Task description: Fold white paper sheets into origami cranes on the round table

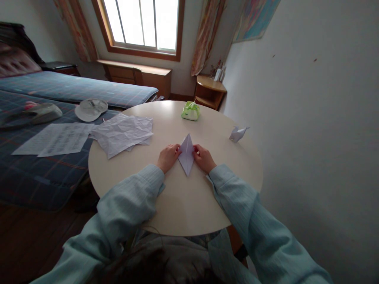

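Nearest the viewer, two pale blue sleeves reach forward over the near edge of the round cream-coloured table [183,209]. Their hands meet at a pale lilac folded paper kite shape [186,154], which lies flat on the table just nearer than its centre. The paper's long axis runs straight away from the viewer: one sharp tip points to the far side, the other to the near edge, and a centre crease follows the same line. The left hand [168,157] rests against the paper's left corner, and the right hand [203,157] against its right corner, so the two hands face each other across the short axis, about equally near to it. The fingers of each hand are curled and pressed on the paper's side edges; whether they pinch a flap or only hold it flat cannot be told. Left of the paper, well apart, lies a loose pile of crumpled white paper sheets [122,133]. Beyond the paper, near the far rim, sits a small green and white packet [191,111]. To the right of the paper, close to the rim, stands a small white folded paper figure [237,133]. Left of the table, a blue plaid bed [35,169] carries printed white sheets [56,139].
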A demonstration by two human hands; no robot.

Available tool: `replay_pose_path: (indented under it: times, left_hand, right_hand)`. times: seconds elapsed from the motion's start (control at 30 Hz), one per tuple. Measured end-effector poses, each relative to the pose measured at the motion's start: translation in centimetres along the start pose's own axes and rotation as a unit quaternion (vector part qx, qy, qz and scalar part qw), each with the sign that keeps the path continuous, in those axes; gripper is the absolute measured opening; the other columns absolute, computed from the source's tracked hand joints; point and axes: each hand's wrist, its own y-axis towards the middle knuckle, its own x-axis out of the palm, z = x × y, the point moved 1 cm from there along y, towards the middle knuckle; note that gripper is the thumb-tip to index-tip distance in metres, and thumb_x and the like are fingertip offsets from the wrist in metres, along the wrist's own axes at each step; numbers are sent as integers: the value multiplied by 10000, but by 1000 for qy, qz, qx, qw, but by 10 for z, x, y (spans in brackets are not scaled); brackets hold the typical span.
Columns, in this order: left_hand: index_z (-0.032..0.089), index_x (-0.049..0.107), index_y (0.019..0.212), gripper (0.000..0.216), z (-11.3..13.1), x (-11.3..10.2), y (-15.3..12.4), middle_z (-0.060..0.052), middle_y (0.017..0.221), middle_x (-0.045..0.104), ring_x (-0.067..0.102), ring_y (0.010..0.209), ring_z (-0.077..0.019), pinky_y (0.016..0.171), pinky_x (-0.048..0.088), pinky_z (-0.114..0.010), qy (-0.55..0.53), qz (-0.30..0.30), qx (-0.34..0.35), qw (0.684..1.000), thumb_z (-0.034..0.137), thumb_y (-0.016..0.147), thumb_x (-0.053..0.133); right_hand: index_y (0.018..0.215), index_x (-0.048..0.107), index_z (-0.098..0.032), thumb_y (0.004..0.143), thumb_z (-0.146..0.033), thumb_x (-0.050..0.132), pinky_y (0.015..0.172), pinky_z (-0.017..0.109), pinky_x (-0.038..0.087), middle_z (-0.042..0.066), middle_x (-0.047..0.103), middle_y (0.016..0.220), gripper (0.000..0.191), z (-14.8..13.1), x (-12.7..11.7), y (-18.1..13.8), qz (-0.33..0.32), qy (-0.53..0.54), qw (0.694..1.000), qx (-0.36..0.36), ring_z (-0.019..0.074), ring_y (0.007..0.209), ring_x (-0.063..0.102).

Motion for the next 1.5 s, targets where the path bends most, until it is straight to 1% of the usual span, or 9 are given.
replay_pose_path:
  times: [0.1,0.43,0.63,0.8,0.97,1.13,1.3,1.4,1.5]
  left_hand:
    - [186,531,976,182,1,1,0,-35,847,620,556,819,-155,712,422,-250,-12,6,-1,1000,221,805,481]
    - [165,510,1007,234,-1,1,0,-45,867,574,534,832,-170,736,430,-275,-5,8,-3,1000,213,777,507]
    - [176,551,952,181,-1,2,0,-48,898,564,523,859,-171,765,428,-278,10,8,4,1000,193,790,472]
    - [190,606,896,189,-3,4,0,-56,935,571,502,918,-180,815,420,-289,24,-1,23,999,196,811,437]
    - [214,623,934,249,-7,7,1,-38,979,585,493,924,-162,845,411,-282,1,-4,60,998,166,821,406]
    - [226,624,969,263,-7,8,1,-27,1006,593,493,923,-157,860,404,-285,4,-14,88,996,179,818,414]
    - [219,612,1006,286,0,3,-2,-35,1044,589,483,974,-176,896,382,-310,16,-25,106,994,344,819,435]
    - [227,580,1064,431,3,-1,-4,-41,1106,561,463,1031,-201,928,358,-348,16,-43,112,993,513,777,434]
    - [235,527,1132,574,5,-2,-6,-59,1190,508,427,1100,-225,958,331,-379,23,-72,120,990,605,696,477]
  right_hand:
    - [949,498,-175,754,-128,414,622,246,419,30,578,771,217,-1,-1,0,7,16,1000,10,128,662,527]
    - [1010,476,-162,694,-112,501,572,238,447,34,512,865,320,1,-1,0,44,61,997,29,78,561,483]
    - [1002,484,-160,661,-95,525,591,250,450,26,500,863,350,1,-2,0,48,48,997,34,80,572,476]
    - [974,516,-158,657,-82,522,680,291,460,44,525,860,326,3,-3,0,51,26,998,9,128,699,507]
    - [940,571,-174,671,-65,505,855,363,414,71,577,958,298,2,-3,1,36,-4,999,-29,180,905,514]
    - [890,607,-210,695,-45,467,937,375,367,43,587,1059,292,2,-2,0,3,9,999,-53,174,1023,497]
    - [845,622,-204,697,-40,469,956,370,351,41,607,1050,269,1,-1,1,-15,1,998,-60,170,1032,507]
    - [866,619,-188,703,-73,496,944,365,356,59,623,1018,235,2,0,2,-10,-16,999,-49,177,1006,520]
    - [882,615,-185,702,-108,525,913,359,373,63,637,972,215,5,0,2,5,-34,999,-32,183,964,534]
